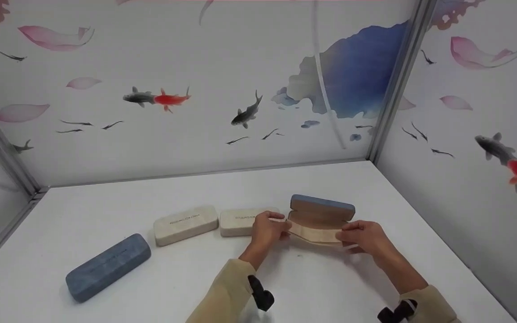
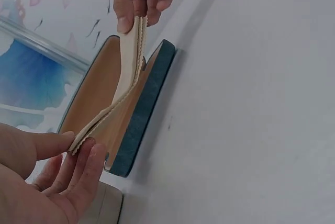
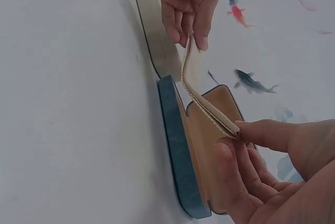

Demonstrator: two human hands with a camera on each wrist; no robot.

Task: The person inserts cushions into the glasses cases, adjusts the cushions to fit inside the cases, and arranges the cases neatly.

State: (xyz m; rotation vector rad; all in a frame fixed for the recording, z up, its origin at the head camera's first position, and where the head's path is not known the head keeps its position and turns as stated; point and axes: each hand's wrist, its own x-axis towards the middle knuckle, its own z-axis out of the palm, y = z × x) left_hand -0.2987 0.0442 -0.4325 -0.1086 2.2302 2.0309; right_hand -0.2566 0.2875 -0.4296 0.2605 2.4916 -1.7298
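Note:
A folded beige cleaning cloth (image 1: 314, 234) with zigzag-cut edges is stretched between both hands. One end is pinched between the thumb and fingers of my left hand (image 1: 267, 231); my right hand (image 1: 367, 237) pinches the other. In the wrist views the cloth (image 2: 127, 62) sags and bends in the middle. Behind and below it stands a blue glasses case (image 1: 323, 202), lid raised, its tan lining (image 3: 220, 109) showing. The cloth hides part of the case's inside in the head view.
Left of the open case lies a closed cream glasses case (image 1: 236, 222), partly behind my left hand. Another cream case (image 1: 186, 225) is beside it, and a closed blue case (image 1: 108, 268) lies farther left. Printed wall panels (image 1: 222, 54) border the white table (image 1: 173, 278).

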